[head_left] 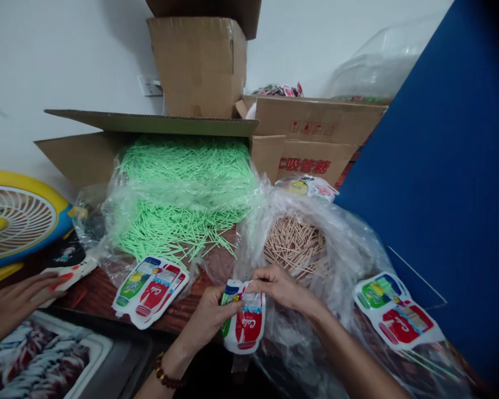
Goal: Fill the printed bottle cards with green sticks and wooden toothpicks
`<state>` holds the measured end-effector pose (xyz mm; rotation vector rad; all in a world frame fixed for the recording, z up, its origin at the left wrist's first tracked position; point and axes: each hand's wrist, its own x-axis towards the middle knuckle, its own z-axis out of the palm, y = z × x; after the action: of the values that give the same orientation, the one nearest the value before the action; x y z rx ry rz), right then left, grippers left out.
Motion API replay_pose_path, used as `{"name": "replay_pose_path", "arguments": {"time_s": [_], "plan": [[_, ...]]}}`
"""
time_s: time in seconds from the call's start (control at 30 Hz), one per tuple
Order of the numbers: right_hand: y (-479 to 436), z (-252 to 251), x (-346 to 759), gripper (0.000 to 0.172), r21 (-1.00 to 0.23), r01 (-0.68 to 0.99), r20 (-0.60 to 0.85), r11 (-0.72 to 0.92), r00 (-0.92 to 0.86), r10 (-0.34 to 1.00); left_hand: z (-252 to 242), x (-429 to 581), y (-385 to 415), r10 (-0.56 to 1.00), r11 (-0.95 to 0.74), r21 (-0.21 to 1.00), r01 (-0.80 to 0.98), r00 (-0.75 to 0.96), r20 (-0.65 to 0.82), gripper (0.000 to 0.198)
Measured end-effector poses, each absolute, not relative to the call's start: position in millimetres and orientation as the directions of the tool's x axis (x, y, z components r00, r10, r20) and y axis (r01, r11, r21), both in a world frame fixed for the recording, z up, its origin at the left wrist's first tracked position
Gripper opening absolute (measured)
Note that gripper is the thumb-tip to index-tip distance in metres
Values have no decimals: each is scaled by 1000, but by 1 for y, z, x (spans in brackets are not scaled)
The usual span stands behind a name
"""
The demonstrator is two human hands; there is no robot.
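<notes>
The held packet [246, 324] is white-edged; red and green; lettered "Cola".

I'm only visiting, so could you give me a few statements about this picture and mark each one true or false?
1. The left hand and right hand are both on one pouch with a cola bottle printed on it. True.

2. The bead bracelet is on the right arm. False: it is on the left arm.

3. The green sticks lie to the left of the brown sticks. True.

4. The fan is plain black. False: it is mainly yellow, blue and white.

5. Another person's hand shows at the left edge. True.
</notes>
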<state>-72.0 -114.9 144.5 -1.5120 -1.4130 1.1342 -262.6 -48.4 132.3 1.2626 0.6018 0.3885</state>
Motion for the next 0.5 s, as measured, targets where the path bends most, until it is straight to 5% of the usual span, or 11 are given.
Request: {"name": "replay_pose_path", "arguments": {"time_s": [0.2,0.3,0.5], "plan": [[-114,144,-51,36,-898,432,-87,-84,13,996,129,-272,-48,551,316,945,86,794,-257,20],[-103,143,-18,33,-588,746,-72,-313,338,939,128,-276,-48,575,316,944,94,772,-270,17],[-63,137,20,37,-236,800,-82,-551,548,832,125,-276,-53,587,337,937,92,757,-285,14]]}}
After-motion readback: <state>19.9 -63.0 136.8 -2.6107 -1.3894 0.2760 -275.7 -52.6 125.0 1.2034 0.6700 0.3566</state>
